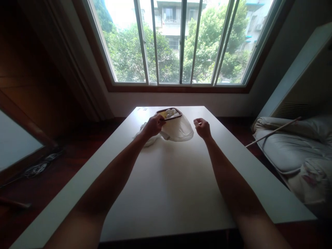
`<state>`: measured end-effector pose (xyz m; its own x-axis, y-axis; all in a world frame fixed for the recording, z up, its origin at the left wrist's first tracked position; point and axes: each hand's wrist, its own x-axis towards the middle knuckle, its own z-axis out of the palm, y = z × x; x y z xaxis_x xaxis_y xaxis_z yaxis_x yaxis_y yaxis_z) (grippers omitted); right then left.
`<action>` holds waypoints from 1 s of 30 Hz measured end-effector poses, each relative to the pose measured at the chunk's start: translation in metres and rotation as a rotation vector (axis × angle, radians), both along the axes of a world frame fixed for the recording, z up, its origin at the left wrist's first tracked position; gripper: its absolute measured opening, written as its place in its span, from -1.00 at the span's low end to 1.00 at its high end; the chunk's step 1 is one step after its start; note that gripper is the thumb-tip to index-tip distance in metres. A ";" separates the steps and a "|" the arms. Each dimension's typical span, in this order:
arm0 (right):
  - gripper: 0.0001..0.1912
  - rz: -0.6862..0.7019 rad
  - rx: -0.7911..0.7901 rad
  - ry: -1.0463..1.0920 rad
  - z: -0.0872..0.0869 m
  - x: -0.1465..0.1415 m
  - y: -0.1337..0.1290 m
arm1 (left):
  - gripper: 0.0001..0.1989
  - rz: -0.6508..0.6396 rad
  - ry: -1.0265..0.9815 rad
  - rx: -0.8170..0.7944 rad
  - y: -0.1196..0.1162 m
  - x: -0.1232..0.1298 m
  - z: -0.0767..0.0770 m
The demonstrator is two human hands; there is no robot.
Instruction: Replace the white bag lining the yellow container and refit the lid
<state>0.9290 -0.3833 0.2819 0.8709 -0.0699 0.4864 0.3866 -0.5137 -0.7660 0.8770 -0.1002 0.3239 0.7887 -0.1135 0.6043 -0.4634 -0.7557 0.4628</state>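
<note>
Near the far end of the white table (166,193), my left hand (153,126) is closed at the near left corner of a dark brown, rounded rectangular rim (174,118). Its fingertips appear to pinch that rim. Something yellow and some crumpled white material (171,112) show inside it. A translucent white plastic bag (180,129) spreads from beneath the rim toward me. More crumpled plastic (145,140) lies behind and beside my left wrist. To the right of the bag, apart from it, my right hand (202,128) has curled fingers; whether they hold anything is too small to tell.
A wide window (181,45) stands beyond the table. On the right lie a pale cushioned mat (285,148) and a thin stick (272,133). Coiled cables (37,169) rest on the dark red floor (70,166) to the left.
</note>
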 end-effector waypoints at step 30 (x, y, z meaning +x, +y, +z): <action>-0.64 0.155 -0.165 0.195 0.023 0.012 0.033 | -0.32 -0.093 0.060 -0.139 0.020 -0.003 -0.017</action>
<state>0.9406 -0.3504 0.3052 0.9432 0.1376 0.3025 0.3239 -0.5840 -0.7443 0.8735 -0.0800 0.3071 0.8137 -0.1058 0.5716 -0.4966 -0.6377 0.5888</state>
